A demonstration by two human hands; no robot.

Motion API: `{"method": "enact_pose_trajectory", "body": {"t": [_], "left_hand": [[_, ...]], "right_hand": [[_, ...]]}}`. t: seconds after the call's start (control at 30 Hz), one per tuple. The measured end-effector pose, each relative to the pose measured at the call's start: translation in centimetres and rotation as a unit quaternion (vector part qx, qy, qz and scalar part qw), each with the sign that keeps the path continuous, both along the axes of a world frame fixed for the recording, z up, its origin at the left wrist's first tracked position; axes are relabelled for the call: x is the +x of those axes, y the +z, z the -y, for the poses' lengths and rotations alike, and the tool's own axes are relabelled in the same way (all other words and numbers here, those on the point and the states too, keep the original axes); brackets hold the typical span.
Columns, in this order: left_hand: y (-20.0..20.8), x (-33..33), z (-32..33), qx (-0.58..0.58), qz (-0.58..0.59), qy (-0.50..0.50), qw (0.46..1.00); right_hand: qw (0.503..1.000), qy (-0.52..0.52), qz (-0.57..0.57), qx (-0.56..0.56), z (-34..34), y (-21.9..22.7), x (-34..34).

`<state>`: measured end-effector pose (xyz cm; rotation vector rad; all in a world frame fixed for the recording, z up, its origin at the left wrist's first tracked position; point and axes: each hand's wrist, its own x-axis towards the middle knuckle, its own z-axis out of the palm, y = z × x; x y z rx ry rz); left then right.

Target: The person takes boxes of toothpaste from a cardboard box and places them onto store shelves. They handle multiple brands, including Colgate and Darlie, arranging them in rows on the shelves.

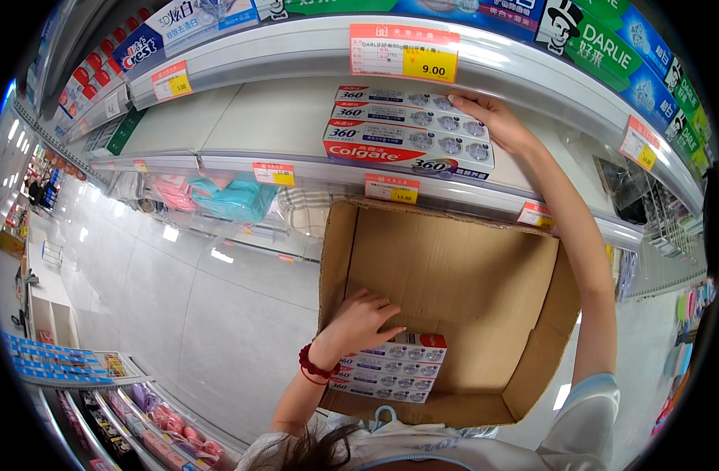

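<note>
Carton (485, 275), nearest: I logged one stack of boxes (395, 369) left inside, left hand (363, 318) resting open on it. On the shelf (241, 118): three boxes (410, 129) placed, right hand (493, 118) flat against them, gripping nothing.

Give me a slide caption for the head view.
Right hand on shelved toothpaste boxes; left hand on more in cardboard box.

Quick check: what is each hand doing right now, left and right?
Left hand: open, fingers resting on the stacked toothpaste boxes in the cardboard box.
Right hand: open, touching the toothpaste boxes on the shelf.
</note>
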<state>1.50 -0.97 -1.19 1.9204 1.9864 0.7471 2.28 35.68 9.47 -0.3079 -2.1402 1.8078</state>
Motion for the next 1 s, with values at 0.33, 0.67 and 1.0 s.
{"method": "enact_pose_trajectory", "body": {"t": [0.33, 0.67, 1.0], "left_hand": [[-0.1, 0.0, 0.0, 0.008, -0.006, 0.0, 1.0], [0.3, 0.0, -0.1, -0.011, 0.009, -0.005, 1.0], [-0.5, 0.0, 0.3, -0.124, 0.042, -0.027, 0.991]], "right_hand": [[1.0, -0.021, -0.011, -0.001, -0.1, -0.2, 0.2], [0.99, -0.097, -0.004, 0.102, 1.1, 1.6, 0.8], [0.88, 0.041, -0.166, 0.442, 14.2, 2.1, 12.2]]}}
